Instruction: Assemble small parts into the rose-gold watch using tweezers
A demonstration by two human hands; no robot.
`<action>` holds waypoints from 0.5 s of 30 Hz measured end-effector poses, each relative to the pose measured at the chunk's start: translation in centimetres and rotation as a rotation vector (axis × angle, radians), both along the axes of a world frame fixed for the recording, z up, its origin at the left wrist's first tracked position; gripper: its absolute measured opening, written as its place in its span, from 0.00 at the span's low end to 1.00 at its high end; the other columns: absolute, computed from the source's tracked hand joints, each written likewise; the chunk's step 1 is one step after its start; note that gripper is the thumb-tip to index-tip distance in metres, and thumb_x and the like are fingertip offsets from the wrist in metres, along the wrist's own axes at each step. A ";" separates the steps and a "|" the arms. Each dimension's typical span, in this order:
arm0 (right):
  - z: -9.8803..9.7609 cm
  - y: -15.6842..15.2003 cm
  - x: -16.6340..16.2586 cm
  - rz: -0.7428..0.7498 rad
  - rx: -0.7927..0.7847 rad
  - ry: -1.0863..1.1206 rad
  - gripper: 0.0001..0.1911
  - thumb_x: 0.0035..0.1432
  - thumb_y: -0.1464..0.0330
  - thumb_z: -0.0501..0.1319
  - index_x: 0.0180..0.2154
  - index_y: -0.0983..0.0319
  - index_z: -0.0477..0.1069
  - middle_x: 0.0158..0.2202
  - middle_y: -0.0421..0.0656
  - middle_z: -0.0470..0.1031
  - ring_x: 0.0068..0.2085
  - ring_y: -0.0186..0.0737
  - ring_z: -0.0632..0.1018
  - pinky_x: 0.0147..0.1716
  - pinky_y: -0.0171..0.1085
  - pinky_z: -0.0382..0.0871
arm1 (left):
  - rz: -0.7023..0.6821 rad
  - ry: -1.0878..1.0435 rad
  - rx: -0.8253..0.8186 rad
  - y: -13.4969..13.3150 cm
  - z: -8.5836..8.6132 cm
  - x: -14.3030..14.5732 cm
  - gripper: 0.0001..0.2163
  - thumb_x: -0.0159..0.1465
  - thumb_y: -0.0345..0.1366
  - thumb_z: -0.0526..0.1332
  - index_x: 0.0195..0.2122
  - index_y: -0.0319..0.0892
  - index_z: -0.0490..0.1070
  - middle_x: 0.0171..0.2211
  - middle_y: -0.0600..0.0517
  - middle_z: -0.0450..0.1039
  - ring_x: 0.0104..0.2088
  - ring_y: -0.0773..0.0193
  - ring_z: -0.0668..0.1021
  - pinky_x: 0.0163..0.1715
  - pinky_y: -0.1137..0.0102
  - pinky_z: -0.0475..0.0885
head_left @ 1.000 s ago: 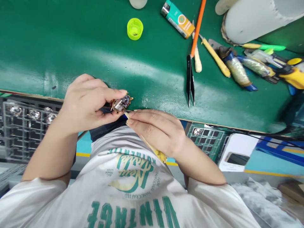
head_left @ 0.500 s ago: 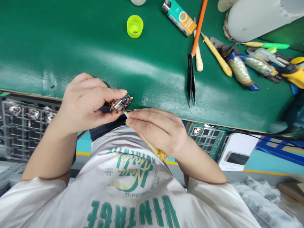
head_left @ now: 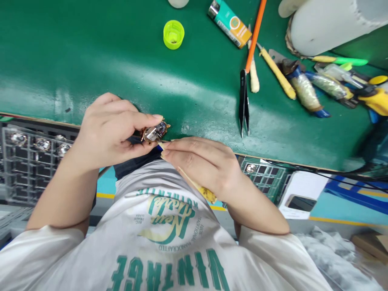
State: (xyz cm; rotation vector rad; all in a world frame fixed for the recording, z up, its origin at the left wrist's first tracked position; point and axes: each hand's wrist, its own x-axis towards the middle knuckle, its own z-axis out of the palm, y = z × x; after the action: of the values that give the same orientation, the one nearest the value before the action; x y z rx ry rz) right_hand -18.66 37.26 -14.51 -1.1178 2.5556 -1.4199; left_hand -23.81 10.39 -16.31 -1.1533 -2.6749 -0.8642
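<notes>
My left hand (head_left: 109, 131) is closed round a small gold-coloured watch case (head_left: 155, 132) with a shiny glass face, pinched between thumb and forefinger at the near edge of the green bench (head_left: 91, 64). My right hand (head_left: 201, 163) is closed on a thin yellowish stick (head_left: 198, 188). The stick's tip touches the underside of the watch case. Both hands hover over my lap, just off the bench edge.
Black tweezers (head_left: 243, 103), an orange rod (head_left: 255, 32), a teal lighter (head_left: 229, 23), a yellow-green cap (head_left: 173, 34) and several hand tools (head_left: 306, 89) lie on the bench. A grey parts tray (head_left: 27, 161) sits at the left, a green one (head_left: 266, 178) at the right, beside a white box (head_left: 298, 194).
Both hands keep their grip; my right hand has shifted slightly to the right and the view has drifted a little.
</notes>
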 end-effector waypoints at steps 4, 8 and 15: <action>0.6 -0.1 -0.1 0.007 0.030 -0.024 0.12 0.76 0.76 0.59 0.53 0.64 0.79 0.55 0.52 0.85 0.56 0.45 0.86 0.56 0.45 0.86 | -0.006 0.007 0.024 0.2 0.1 0.0 0.17 0.70 0.43 0.70 0.58 0.54 0.72 0.37 0.63 0.80 0.36 0.66 0.82 0.38 0.64 0.71; 1.4 -1.2 -0.1 -0.008 0.162 0.083 0.13 0.76 0.76 0.57 0.49 0.66 0.81 0.51 0.52 0.86 0.52 0.46 0.87 0.53 0.44 0.87 | -0.005 0.012 0.054 0.3 -0.1 0.1 0.16 0.71 0.41 0.69 0.57 0.53 0.71 0.38 0.63 0.81 0.35 0.66 0.83 0.39 0.63 0.73; 0.5 -1.6 0.2 -0.045 0.138 0.196 0.14 0.76 0.76 0.56 0.49 0.68 0.82 0.49 0.54 0.87 0.50 0.46 0.88 0.53 0.43 0.87 | -0.013 0.018 0.021 0.2 0.0 -0.1 0.14 0.73 0.45 0.68 0.55 0.48 0.73 0.36 0.60 0.82 0.35 0.64 0.84 0.38 0.62 0.73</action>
State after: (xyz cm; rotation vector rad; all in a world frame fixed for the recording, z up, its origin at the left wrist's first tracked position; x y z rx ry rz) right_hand -18.47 35.64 -13.97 -1.2412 2.7775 -1.1736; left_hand -23.87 10.57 -16.29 -1.1700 -2.6399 -0.8780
